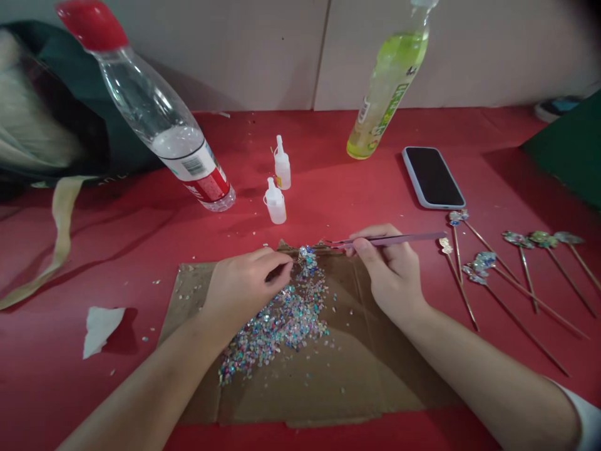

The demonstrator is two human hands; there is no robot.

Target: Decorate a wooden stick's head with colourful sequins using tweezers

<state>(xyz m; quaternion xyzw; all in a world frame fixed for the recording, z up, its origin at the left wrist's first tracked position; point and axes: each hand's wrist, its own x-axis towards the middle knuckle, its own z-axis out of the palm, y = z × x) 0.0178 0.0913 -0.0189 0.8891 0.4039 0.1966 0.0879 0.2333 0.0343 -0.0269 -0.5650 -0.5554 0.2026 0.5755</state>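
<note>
- R hand (389, 272): thumb + fingers pressed together on slim metal tweezers (389, 239), solid pinch, tips aimed left, back end sticking out past the knuckles
- tweezer tips right next to L fingertips, at the top of the pile; anything btwn the tips? can't tell, too tiny
- L hand (246, 291): fingers curled in, not spread, resting at the pile's upper edge; can't tell if they're holding anything, the hand hides it
- multicolor sequin bits (277, 326): loose heap btwn both hands, a few strays around it
- flattened cardboard sheet (300, 391) under everything, rough edges, sitting on red table cover (328, 131)
- R of the cardboard: several thin metallic sticks w/ sparkly tops (516, 282), lying side by side, not touching the hands
- farther up: black-screen phone (432, 177), 2 small white squeeze bottles (280, 181) near the cardboard
- behind those: big clear bottle w/ red cap (159, 119) + yellow-green drink bottle (387, 81), both tilted in view
- L side: crumpled white tissue (99, 329), dark green bag (47, 106)
</note>
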